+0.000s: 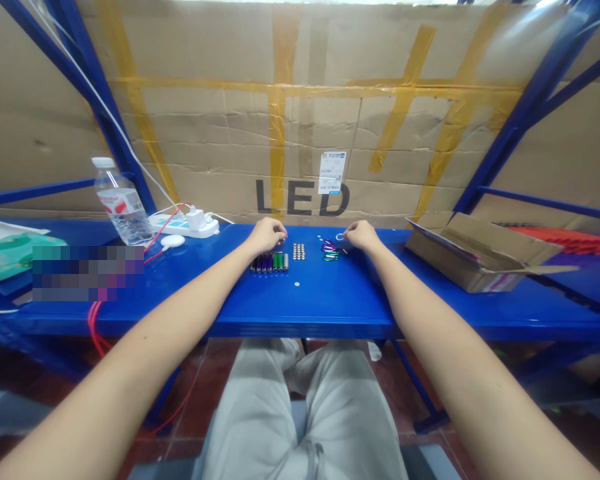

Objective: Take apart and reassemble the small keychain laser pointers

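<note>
Both my arms reach forward over a blue metal shelf [330,300]. My left hand [267,235] is closed in a loose fist, resting just behind a row of small coloured cylinders [270,262]; what it holds, if anything, is hidden. My right hand [361,235] pinches a small silver ring [340,237] beside a pile of purple and green rings [329,251]. Between the hands lies a small block of silver button cells [299,251]. One loose silver disc [297,284] lies nearer to me.
A water bottle [123,203] and a white power strip [187,224] with red cable stand at the left. An open cardboard box [475,250] sits at the right. A taped cardboard wall marked LED [303,198] closes the back. Green packets [7,257] lie far left.
</note>
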`<state>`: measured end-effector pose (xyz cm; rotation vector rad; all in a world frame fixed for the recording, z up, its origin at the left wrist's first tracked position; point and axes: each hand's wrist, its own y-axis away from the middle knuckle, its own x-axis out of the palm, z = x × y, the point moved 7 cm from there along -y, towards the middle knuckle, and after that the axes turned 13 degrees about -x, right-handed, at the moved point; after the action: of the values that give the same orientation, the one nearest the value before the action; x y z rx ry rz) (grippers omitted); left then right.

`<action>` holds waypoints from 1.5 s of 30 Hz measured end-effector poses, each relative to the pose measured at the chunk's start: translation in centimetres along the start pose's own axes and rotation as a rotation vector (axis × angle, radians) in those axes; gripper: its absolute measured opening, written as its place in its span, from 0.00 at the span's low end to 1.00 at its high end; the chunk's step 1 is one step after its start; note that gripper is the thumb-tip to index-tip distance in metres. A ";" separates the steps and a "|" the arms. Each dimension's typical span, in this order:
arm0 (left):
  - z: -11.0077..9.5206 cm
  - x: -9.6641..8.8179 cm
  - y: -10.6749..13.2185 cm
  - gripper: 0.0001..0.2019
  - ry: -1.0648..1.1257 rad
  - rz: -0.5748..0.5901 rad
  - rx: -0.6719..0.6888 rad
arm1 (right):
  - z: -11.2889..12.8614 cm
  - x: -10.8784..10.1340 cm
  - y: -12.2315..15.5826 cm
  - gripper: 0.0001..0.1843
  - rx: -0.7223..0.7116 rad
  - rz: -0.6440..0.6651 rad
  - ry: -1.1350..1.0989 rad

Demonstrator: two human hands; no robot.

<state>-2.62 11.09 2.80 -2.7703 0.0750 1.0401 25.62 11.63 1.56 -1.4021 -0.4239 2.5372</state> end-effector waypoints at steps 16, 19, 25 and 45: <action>-0.7 1.3 0.7 0.04 -0.229 0.142 0.112 | -0.4 1.2 0.3 0.05 0.021 0.153 0.171; -0.7 1.2 0.8 0.04 -0.241 0.154 0.106 | -0.3 1.3 0.3 0.05 0.017 0.171 0.181; -0.7 1.3 0.8 0.06 -0.246 0.209 0.078 | 0.1 1.5 0.5 0.03 0.012 0.213 0.151; -0.4 -0.7 0.0 0.06 -0.136 0.096 0.079 | 0.5 1.4 0.6 0.03 -0.026 0.222 0.112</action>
<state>-2.85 11.01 3.55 -2.6411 0.2267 1.2180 24.45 11.41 0.51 -1.6762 -0.2973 2.6132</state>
